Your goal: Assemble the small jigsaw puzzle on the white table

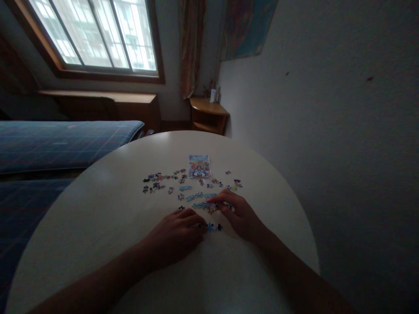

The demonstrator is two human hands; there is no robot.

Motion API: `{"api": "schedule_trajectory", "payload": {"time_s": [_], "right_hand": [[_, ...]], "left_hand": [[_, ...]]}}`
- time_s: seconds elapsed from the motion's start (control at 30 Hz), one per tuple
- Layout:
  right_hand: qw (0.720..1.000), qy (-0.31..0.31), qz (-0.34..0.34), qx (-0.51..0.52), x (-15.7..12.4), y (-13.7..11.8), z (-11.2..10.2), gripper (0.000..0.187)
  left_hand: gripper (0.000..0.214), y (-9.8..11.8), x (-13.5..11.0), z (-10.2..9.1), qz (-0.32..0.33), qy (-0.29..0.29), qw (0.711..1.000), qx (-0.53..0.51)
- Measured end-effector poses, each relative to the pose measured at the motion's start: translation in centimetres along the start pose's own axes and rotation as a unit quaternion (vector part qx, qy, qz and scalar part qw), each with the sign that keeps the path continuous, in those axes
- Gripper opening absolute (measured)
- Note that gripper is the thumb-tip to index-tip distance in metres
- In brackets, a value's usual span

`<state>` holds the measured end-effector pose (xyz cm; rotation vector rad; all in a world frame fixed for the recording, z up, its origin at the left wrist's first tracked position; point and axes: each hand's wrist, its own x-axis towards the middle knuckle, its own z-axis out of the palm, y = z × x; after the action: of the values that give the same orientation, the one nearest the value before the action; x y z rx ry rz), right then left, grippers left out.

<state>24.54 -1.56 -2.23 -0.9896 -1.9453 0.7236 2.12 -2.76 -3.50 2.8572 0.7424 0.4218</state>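
Note:
My left hand rests on the round white table, its fingertips pressed on a small joined strip of puzzle pieces. My right hand lies just to the right, fingers curled over a cluster of blue joined pieces. Several loose puzzle pieces are scattered beyond the hands. A small colourful picture card lies flat behind them. The room is dim and the pieces are tiny.
The table stands against a white wall on the right. A blue checked bed lies to the left. A wooden corner shelf and a window are at the back.

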Motion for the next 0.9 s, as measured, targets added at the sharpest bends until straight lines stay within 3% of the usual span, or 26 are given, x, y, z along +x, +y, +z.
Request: {"api": "schedule_trajectory", "payload": {"time_s": [0.3,0.67,0.9], "right_hand": [[0.998,-0.028,0.056,-0.027,0.0,-0.2,-0.3,0.023],[0.977,-0.167,0.122,-0.048,-0.9,-0.2,-1.3,0.021],[0.963,-0.227,0.090,-0.113,-1.0,-0.6,-1.4,0.012]], "left_hand": [[0.017,-0.8,-0.2,-0.2,-0.005,0.019,1.000,0.006],[0.018,-1.0,-0.2,-1.1,0.023,0.002,1.000,-0.004],[0.013,-1.3,-0.4,-1.3,0.044,-0.010,0.999,0.006]]}}
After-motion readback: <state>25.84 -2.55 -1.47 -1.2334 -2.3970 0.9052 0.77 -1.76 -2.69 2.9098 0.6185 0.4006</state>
